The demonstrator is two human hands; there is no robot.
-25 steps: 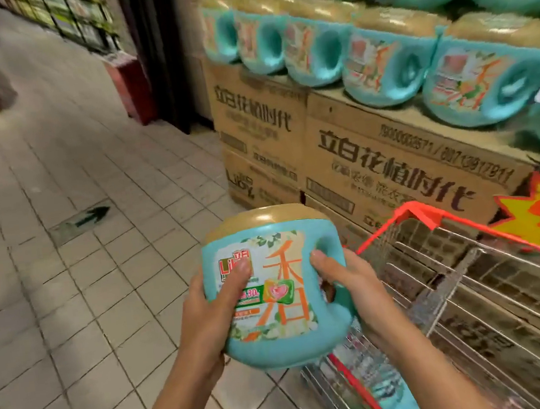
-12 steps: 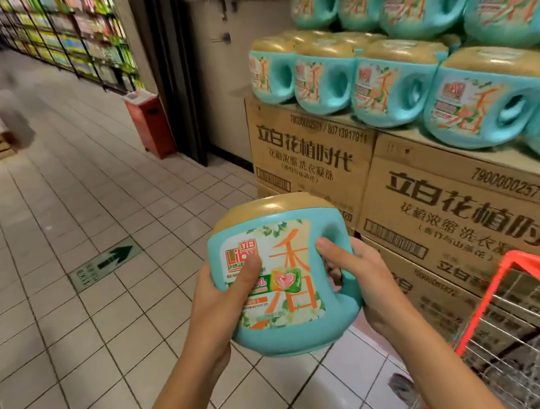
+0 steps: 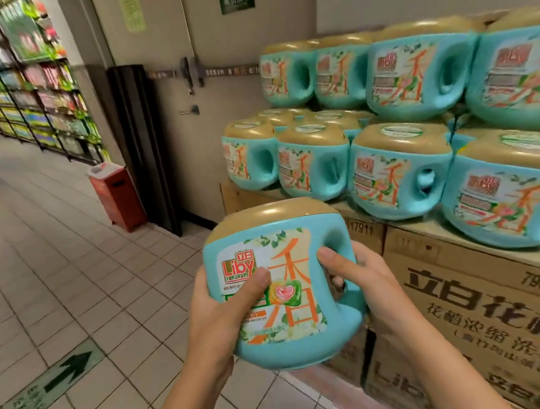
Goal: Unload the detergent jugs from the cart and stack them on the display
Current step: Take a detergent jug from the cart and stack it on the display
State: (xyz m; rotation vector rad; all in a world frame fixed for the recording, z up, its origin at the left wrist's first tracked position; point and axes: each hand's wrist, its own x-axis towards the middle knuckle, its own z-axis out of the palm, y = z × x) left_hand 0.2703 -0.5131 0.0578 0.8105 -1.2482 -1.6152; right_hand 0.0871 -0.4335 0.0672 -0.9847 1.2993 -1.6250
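**Jug held up beside the display**

A teal jug with a tan cap is upright in the air between both hands, over the tiled floor and just left of the cardboard boxes. The left hand has its grip clasped round the jug's side, thumb across the label. The right hand has its grip closed on the handle. More jugs stand in two tiers on the boxes.

Teal jug — tan lid, orange-lettered floral label; brown cartons.
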